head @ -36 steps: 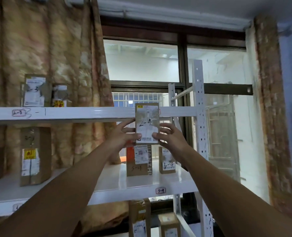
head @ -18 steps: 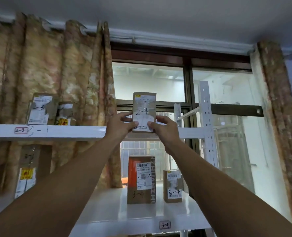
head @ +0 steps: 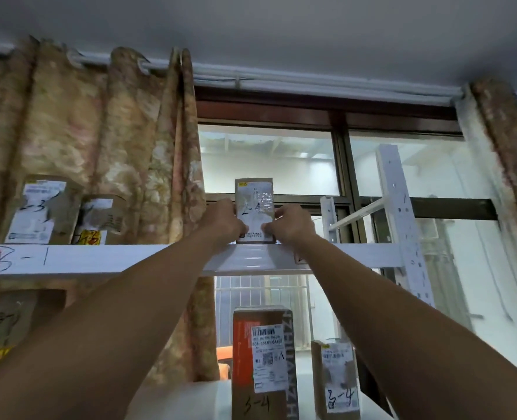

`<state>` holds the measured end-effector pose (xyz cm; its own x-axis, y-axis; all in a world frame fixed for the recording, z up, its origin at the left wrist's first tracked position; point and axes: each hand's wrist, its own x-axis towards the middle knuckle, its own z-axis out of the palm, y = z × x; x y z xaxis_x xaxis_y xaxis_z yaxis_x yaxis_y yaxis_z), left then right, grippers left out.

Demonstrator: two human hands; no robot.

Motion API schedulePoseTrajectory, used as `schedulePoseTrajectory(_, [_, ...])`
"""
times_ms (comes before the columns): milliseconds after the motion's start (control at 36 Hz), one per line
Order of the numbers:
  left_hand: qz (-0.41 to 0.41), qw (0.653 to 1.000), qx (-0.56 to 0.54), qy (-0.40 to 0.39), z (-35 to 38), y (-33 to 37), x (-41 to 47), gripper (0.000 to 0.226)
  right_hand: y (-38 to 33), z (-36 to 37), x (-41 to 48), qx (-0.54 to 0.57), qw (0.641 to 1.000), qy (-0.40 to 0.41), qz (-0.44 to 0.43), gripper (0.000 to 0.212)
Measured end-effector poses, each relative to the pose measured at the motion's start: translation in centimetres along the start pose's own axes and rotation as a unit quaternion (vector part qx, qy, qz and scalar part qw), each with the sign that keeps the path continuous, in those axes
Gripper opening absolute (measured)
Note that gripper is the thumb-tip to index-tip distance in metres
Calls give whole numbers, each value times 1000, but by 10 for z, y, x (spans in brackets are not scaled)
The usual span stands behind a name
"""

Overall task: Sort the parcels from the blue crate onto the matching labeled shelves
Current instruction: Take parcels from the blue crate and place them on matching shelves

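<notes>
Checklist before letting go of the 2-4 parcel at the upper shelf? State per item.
1. Parcel marked 2-4 upright, base at the upper shelf front edge: ok.
2. Left hand and right hand grip its sides: ok.
3. Base fully seated on the shelf: cannot tell, the shelf top is hidden from below.
4. Shelf tag matches 2-4: cannot tell, it is mostly behind the right forearm.
5. Space beside it: ok, the nearest parcels on that shelf stand far left, apart.

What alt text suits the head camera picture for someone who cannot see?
A person's left hand and right hand grip an upright parcel marked 2-4 at the front edge of an upper shelf. Other parcels stand further left and on the lower shelf.
</notes>
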<state>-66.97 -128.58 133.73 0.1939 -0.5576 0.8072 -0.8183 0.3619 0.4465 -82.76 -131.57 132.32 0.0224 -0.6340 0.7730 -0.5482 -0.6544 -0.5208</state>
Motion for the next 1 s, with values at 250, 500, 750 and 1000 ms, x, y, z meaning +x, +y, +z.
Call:
schedulePoseTrajectory(250, [-28,990,86,-109,26,-11,42,29,11,16,55,-130,982,-136,3,20])
schedulePoseTrajectory(500, [-34,953,185,-238,55,-58,114,73,20,34,83,-124,952,-278,-39,33])
schedulePoseTrajectory(750, [-20,924,280,-259,50,-26,74,52,26,50,94,-150,931,-328,-59,40])
schedulePoseTrajectory(1000, [-26,910,313,-271,61,-56,111,68,20,26,69,-155,932,-323,-55,36])
